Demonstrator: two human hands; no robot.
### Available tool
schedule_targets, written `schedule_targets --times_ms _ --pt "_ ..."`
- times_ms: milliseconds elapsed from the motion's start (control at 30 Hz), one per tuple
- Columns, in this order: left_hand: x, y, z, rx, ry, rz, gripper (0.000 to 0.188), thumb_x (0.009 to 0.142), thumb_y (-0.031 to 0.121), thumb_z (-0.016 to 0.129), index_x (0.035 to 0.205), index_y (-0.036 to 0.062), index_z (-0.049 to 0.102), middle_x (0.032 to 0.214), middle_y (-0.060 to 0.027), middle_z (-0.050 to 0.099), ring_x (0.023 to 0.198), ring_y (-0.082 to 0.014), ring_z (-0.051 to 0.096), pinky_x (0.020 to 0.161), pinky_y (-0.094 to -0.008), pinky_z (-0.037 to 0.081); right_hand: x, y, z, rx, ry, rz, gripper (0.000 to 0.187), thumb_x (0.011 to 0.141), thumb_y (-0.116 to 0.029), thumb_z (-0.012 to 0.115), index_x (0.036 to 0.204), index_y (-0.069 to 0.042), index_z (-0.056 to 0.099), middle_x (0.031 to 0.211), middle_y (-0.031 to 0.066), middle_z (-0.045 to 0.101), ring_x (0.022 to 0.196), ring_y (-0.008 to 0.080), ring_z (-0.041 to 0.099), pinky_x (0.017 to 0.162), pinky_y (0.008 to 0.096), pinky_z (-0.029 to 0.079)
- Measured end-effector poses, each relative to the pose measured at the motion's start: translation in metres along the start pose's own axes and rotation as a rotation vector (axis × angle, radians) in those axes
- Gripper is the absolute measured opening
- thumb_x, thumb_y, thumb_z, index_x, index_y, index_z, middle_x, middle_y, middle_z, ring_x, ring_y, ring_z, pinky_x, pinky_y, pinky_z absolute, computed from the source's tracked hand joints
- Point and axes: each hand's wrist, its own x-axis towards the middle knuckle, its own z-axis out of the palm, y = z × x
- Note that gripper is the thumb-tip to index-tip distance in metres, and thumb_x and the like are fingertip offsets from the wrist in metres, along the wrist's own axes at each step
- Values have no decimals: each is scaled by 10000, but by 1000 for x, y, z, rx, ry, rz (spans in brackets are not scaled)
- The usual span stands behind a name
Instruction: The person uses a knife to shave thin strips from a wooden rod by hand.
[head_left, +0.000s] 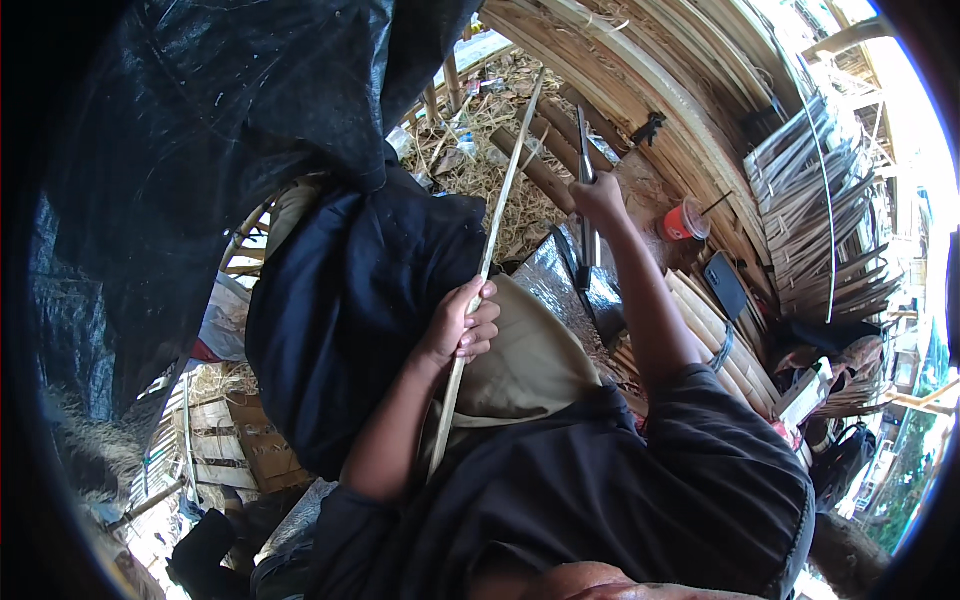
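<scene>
My left hand (464, 322) is closed around a long, thin bamboo strip (510, 180). The strip slants from beside my chest, past my lap, to the far litter-covered ground. Farther right, my right hand (598, 200) grips a long knife (584, 140) with a narrow blade, its tip pointing away from me. The knife's lower part runs down beside a shiny silver sheet (550, 275); its exact end is hard to make out. The knife and the strip are apart. Several brown bamboo lengths (545, 172) lie just beyond my right hand.
Stacked long bamboo slats (690, 110) curve along the right. Nearby are a red tub (685, 220), a dark phone (726, 284) on tied bamboo pieces (740, 360), and a bundle of thin strips (825, 200). A black tarp (200, 130) hangs at the left. Shavings (480, 160) cover the ground.
</scene>
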Motion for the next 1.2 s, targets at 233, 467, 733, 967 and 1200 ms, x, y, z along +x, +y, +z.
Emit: schedule_targets --times_ms 233,467,733,967,1200 --pt "3 -1 -4 -16 -48 -40 259 1042 411 433 934 177 460 552 82 302 361 -25 240 304 -181 213 -23 71 1 -406 231 31 497 784 -376 712 934 98 696 923 327 678 928 435 690 844 474 550" --pt "3 -3 6 184 14 -45 264 1040 414 437 937 172 457 558 87 303 366 -16 242 313 -180 220 -32 70 -6 -679 -143 247 343 821 -181 603 1090 3 712 1185 205 676 1121 337 655 908 407 551" --pt "1 -4 9 237 -6 -34 271 1042 412 433 936 162 444 553 78 308 356 -19 240 299 -182 214 -46 24 -74 -561 52 281 555 813 -399 689 1173 22 652 1136 226 683 1115 339 656 931 420 536" --pt "3 -3 12 217 -8 -39 277 1043 416 429 931 163 440 549 76 304 353 -20 241 296 -179 214 25 106 -156 -393 419 517 996 745 -663 710 1289 135 464 1513 284 320 1336 390 453 1041 413 459" --pt "2 -5 8 180 6 -25 261 1056 379 400 946 147 447 548 69 298 337 -28 243 272 -179 219 22 87 -159 -324 167 416 935 712 -599 716 1358 41 502 1387 259 527 1291 316 531 1023 398 462"
